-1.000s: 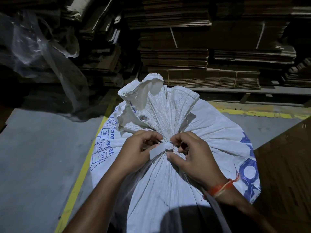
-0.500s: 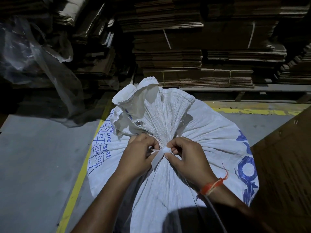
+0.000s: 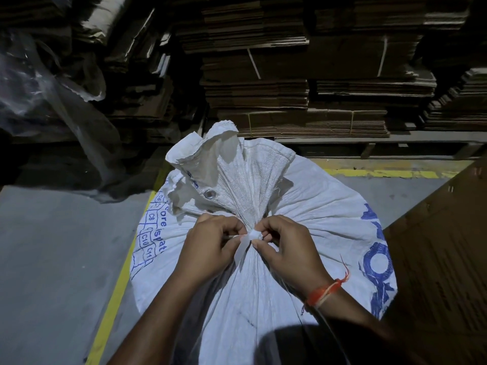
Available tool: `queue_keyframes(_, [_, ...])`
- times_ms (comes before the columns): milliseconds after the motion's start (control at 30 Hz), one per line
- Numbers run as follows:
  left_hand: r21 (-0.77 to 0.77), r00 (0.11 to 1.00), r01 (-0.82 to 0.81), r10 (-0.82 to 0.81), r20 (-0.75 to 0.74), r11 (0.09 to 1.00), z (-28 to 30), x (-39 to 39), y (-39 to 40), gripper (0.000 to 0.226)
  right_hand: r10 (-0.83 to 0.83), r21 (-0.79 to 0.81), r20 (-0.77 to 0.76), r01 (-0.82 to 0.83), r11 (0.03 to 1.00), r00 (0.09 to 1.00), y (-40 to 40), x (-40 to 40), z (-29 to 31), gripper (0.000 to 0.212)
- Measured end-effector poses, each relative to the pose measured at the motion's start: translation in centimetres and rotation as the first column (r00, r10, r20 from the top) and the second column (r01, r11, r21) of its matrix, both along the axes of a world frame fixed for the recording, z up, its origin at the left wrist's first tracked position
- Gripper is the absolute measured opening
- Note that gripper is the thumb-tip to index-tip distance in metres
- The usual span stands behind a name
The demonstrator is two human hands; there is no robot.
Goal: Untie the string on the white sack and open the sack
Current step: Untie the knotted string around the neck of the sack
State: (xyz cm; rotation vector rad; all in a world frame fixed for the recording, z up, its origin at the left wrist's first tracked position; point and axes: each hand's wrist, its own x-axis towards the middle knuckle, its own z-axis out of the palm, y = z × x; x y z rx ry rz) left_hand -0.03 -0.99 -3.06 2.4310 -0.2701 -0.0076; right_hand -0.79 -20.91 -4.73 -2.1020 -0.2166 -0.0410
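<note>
Head view: two hands' fingers [image 3: 238, 233] pinch one string [image 3: 254, 235] knotting one white sack [image 3: 311, 206].

Beyond the hands, strapped stacks of flattened cardboard [image 3: 295, 83] rest on a wooden pallet [image 3: 369, 146]. To their upper left, crumpled clear plastic sheeting [image 3: 52, 85] hangs. A yellow floor line [image 3: 116, 291] runs along the grey concrete floor [image 3: 60, 259] left of them, and a brown cardboard sheet [image 3: 442, 254] lies to their right.

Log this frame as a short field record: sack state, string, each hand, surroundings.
sack: white sack, neck gathered, still closed
string: white knot at the neck, not undone
left hand: pinching a string end beside the knot
right hand: fingertips on the knot
surroundings: flattened cardboard stacks behind; yellow floor line
</note>
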Motion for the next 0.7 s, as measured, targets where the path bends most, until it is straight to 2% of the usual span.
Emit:
queue_keyframes(67, [-0.006, 1.0, 0.005, -0.005, -0.014, 1.0, 0.01, -0.02, -0.04, 0.028, 0.0, 0.002, -0.003, 0.0, 1.0, 1.0, 0.02, -0.02, 0.02, 0.014])
queue_keyframes(300, [-0.116, 0.994, 0.048, -0.059, -0.089, 0.992, -0.09, 0.21, -0.31, 0.01, -0.011, 0.044, -0.005, 0.011, 0.999, 1.0, 0.01, -0.09, 0.0, 0.014])
queue_keyframes(700, [-0.148, 0.993, 0.022, -0.038, -0.108, 0.989, -0.16, -0.09, -0.53, 0.005, -0.03, 0.063, -0.021, 0.031, 0.998, 0.999, 0.31, -0.25, -0.45, 0.014])
